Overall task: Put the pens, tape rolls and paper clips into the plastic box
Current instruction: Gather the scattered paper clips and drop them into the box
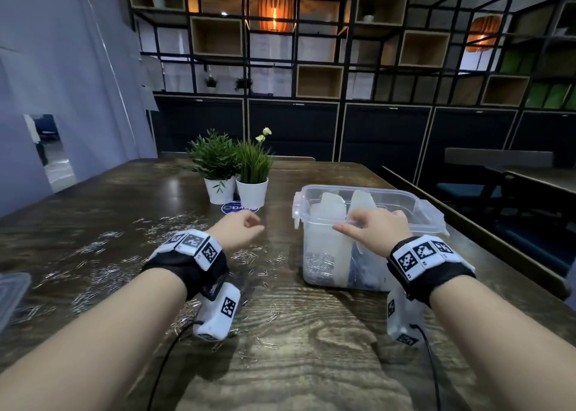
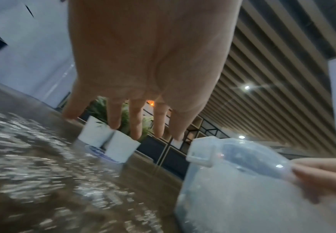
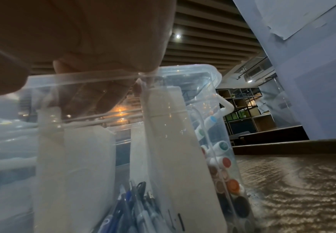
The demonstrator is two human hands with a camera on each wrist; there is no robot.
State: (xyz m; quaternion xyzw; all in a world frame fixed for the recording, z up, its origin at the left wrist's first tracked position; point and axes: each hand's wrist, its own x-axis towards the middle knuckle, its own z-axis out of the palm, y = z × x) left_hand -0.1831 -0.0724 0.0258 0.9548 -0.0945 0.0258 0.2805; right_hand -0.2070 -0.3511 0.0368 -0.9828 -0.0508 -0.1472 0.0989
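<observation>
**Loose paper clips beside a partly filled box**

The plastic box [image 1: 367, 239] stands on the wooden table [image 1: 311, 332], right of centre, lid off. The right hand [image 1: 374, 233] grips its near rim, fingers hooked inside and thumb outside, steadying it. White dividers [image 3: 87, 165] split the interior: pens [image 3: 127, 209] lie in the middle compartment, marker-type pens with coloured caps [image 3: 225, 164] stack against the right wall, and a heap of clips [image 1: 318, 265] fills the left compartment. No tape rolls can be made out.

The left hand [image 1: 238, 231] hangs above the table between the box and the scattered paper clips [image 1: 99, 255], fingers spread and slightly bent, holding nothing that the left wrist view shows. Two potted plants [image 1: 237, 174] stand behind it.

Handling, as a judgement: the clips are light, thin and slick on the grained wood, so single pinches would be slow (raking them into a pile and scooping with cupped fingers looks surer). They snag on one another and spill easily from a loose grasp. The box is stiff but light, so likely to slide if knocked; holding it by the rim suits that.
</observation>
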